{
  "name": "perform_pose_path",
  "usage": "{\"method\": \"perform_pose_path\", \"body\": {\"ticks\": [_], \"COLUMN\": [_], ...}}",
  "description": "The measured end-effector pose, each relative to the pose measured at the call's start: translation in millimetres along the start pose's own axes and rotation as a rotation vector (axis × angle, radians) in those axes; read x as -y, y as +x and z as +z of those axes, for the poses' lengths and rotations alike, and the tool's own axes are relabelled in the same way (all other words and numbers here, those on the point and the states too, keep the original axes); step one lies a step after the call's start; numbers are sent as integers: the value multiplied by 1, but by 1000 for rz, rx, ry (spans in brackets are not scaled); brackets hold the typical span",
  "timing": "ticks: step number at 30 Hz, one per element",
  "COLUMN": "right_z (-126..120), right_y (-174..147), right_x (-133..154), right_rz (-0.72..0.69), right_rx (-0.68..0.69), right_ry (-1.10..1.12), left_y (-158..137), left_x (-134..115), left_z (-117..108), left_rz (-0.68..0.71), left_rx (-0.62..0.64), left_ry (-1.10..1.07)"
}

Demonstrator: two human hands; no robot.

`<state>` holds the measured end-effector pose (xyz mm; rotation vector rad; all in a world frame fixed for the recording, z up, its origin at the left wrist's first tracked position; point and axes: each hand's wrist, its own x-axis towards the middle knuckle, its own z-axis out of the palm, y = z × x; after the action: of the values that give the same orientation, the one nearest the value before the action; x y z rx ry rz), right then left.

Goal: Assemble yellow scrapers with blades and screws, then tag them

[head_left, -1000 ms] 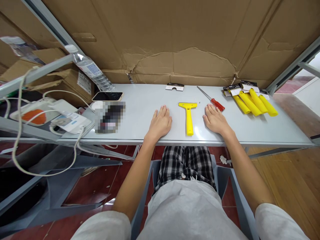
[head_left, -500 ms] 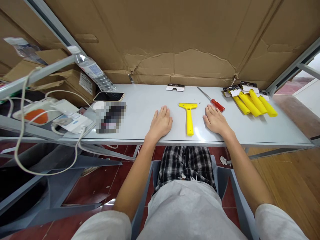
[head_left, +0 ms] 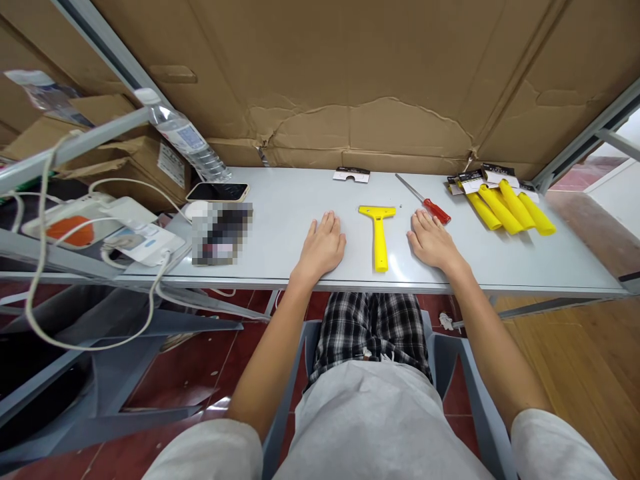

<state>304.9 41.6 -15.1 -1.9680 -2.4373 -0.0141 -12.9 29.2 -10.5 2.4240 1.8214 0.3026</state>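
Both palms rest flat on the pale grey tabletop (head_left: 280, 233). My left hand (head_left: 324, 245) lies open, its fingers stretched out, with nothing in it. To its right is a yellow scraper (head_left: 380, 243), head away from me and handle toward me, untouched between the two hands. My right hand (head_left: 431, 240) is also open and flat, holding nothing. Just beyond its fingertips lies a screwdriver (head_left: 436, 211) with a red handle, its shaft pointing to the back left. Whether the fingers touch that handle I cannot tell.
Several yellow handles (head_left: 510, 210) with black-and-white cards lie at the right. A small card (head_left: 351, 175) lies at the back against the cardboard wall (head_left: 370, 73). On the left are a phone (head_left: 218, 193), a plastic bottle (head_left: 190, 143), a cardboard box (head_left: 135, 163) and a power strip with white cables (head_left: 75, 227).
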Motion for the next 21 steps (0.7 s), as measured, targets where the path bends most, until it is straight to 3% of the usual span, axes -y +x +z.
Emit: {"method": "perform_pose_path", "body": {"ticks": [6,12,17,21], "right_z": [-7,-42,-77,-89], "right_y": [-2,2,23,52], "right_x": [6,17,22,17], "right_rz": [12,22,45,81], "right_rx": [-1,129,232,246], "right_ry": [-13,-38,-70,-62], "left_y": [0,15,41,56], "left_x": [-2,-16,-42,-73], "left_z": [-3,-26,-49,-56], "left_rz": [-16,-82,-120,-50], "left_rx": [-62,-78,-47,-30], "left_ry": [12,83,43,54]}}
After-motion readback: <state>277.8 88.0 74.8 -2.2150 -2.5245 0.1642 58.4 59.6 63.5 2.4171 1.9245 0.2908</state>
